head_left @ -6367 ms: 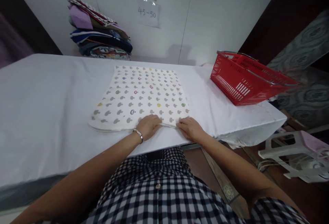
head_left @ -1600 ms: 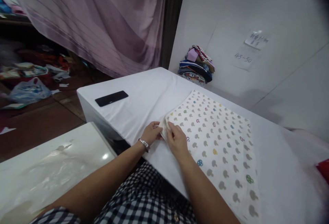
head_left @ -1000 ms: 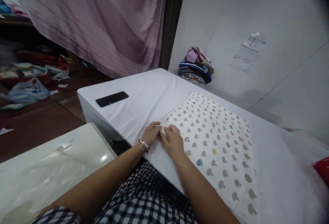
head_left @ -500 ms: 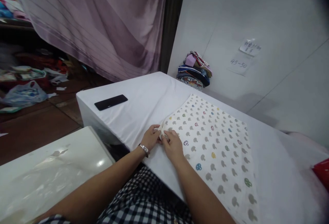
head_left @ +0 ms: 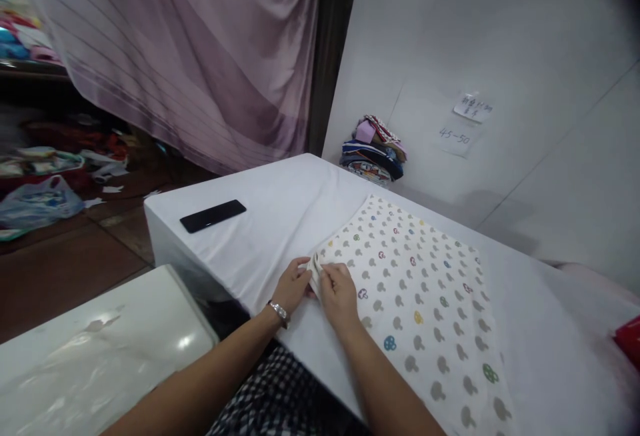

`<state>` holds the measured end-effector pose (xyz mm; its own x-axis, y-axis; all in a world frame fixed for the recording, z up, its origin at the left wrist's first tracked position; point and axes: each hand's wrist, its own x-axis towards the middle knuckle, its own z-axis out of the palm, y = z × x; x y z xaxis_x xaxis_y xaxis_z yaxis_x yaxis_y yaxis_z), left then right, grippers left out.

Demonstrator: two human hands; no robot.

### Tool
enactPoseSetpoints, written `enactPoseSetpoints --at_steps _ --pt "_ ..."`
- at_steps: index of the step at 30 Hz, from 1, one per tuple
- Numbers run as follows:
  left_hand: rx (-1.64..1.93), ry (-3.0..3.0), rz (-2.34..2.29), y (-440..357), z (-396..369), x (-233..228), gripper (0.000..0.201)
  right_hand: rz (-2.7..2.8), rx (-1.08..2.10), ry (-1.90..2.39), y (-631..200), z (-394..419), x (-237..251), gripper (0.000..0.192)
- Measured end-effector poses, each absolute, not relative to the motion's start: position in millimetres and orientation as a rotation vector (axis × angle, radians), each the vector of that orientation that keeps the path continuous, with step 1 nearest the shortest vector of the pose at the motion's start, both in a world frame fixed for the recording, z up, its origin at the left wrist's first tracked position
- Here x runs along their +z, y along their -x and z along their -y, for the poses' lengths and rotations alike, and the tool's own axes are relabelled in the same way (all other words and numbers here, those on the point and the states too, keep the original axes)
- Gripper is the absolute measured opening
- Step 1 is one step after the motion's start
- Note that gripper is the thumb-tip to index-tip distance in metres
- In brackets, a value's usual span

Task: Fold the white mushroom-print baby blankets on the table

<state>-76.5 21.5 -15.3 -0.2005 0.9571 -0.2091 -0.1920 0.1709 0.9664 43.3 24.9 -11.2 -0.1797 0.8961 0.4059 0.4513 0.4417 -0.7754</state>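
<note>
A white cloth printed with grey and coloured mushrooms lies flat, in layers, on the white-covered table. At its near left corner, my left hand, with a bracelet on the wrist, is closed on the layered edge. Beside it my right hand pinches the same corner, thumb and fingers together, lifting the edge slightly. Some fingertips of both hands are hidden by the fabric.
A black phone rests on the table's left part. Folded clothes are stacked at the back by the wall. A glossy white surface stands at lower left. A red object is at the right edge.
My right fingers have lifted and parted the layers at the corner a little more. The view has tilted slightly, so the scene sits lower; the cloth otherwise lies as before.
</note>
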Motion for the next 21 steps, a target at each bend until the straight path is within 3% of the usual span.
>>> enactPoseSetpoints --at_steps 10,21 --pt "1.376 -0.956 -1.345 79.6 -20.2 -24.8 0.035 1.992 0.541 1.214 -41.4 -16.0 -11.7 0.028" --pt "1.318 -0.862 -1.337 75.0 -16.8 -14.0 0.031 1.83 0.599 1.1 -47.1 -23.5 -17.0 0.027"
